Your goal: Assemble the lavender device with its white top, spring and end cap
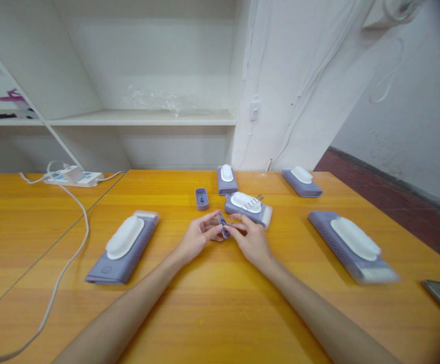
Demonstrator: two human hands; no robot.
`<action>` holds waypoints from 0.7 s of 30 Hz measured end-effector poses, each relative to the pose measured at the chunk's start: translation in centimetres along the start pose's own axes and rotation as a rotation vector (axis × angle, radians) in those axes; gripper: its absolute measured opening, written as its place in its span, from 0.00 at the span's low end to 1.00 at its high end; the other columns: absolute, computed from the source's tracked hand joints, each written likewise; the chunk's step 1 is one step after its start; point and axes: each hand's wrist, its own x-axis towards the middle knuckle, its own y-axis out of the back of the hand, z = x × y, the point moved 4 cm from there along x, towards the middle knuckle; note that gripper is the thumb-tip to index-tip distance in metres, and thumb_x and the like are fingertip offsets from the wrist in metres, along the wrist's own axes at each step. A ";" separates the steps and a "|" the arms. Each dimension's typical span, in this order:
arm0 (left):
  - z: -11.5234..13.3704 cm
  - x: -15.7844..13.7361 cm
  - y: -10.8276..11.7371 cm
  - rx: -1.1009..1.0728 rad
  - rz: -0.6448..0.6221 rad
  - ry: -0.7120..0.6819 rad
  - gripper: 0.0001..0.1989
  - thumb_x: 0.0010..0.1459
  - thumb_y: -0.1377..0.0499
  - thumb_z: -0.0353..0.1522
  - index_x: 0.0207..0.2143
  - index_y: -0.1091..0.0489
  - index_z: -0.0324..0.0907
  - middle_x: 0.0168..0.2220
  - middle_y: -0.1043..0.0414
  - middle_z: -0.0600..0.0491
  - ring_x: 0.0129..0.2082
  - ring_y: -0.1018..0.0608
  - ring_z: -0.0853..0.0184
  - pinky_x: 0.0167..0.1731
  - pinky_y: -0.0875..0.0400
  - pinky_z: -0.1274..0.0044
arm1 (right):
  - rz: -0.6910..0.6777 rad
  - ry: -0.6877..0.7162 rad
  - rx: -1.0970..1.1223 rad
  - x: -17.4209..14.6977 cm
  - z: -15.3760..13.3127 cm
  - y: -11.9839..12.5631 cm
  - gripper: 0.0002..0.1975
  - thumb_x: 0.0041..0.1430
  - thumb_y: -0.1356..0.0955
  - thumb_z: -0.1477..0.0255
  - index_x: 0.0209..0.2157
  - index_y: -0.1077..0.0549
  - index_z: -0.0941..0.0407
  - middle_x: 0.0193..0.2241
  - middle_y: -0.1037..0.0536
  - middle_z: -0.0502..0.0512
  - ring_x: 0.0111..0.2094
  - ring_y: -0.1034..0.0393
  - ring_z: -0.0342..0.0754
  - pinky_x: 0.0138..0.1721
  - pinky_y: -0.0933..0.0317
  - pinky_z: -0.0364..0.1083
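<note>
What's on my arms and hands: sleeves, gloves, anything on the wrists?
Your left hand and right hand show no gloves; no watch or band shows. Both forearms are bare, without visible sleeves. Rings can't be ruled out.

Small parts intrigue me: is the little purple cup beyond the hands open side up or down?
Open side up: the cup shows its rim and hollow inside, with a small dark spot at the bottom.

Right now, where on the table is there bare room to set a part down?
Bare tabletop lies between the left forearm and right forearm, and between the latter and the near right unit. Crowded just beyond the left hand and right hand: purple cup, central unit, another unit behind.
</note>
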 end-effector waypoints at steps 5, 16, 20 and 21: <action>-0.1 0.1 0.0 0.000 -0.004 -0.002 0.32 0.49 0.38 0.36 0.56 0.41 0.37 0.42 0.30 0.42 0.37 0.25 0.63 0.36 0.28 0.70 | 0.002 -0.010 0.010 0.0 0.4 -0.1 0.12 0.57 0.31 0.70 0.43 0.32 0.55 0.34 0.24 0.50 0.38 0.28 0.50 0.41 0.36 0.44; -0.2 0.1 0.0 0.000 0.016 0.005 0.33 0.48 0.37 0.36 0.56 0.41 0.37 0.42 0.30 0.43 0.37 0.25 0.63 0.36 0.28 0.70 | -0.004 -0.026 0.024 0.0 0.6 -0.1 0.12 0.57 0.31 0.70 0.43 0.32 0.55 0.34 0.24 0.50 0.38 0.28 0.49 0.42 0.36 0.44; -0.1 0.1 -0.1 -0.002 0.013 0.005 0.32 0.48 0.37 0.36 0.55 0.40 0.37 0.41 0.30 0.43 0.36 0.25 0.63 0.36 0.29 0.71 | -0.002 -0.019 0.018 0.1 0.3 -0.1 0.12 0.56 0.32 0.70 0.43 0.32 0.55 0.34 0.24 0.51 0.38 0.28 0.50 0.42 0.35 0.44; -0.1 0.1 -0.1 -0.006 0.013 0.005 0.32 0.48 0.37 0.36 0.55 0.40 0.37 0.41 0.30 0.43 0.36 0.25 0.64 0.36 0.28 0.71 | -0.002 -0.011 0.016 0.1 0.2 -0.1 0.12 0.56 0.32 0.70 0.43 0.32 0.55 0.34 0.24 0.51 0.38 0.28 0.50 0.42 0.35 0.44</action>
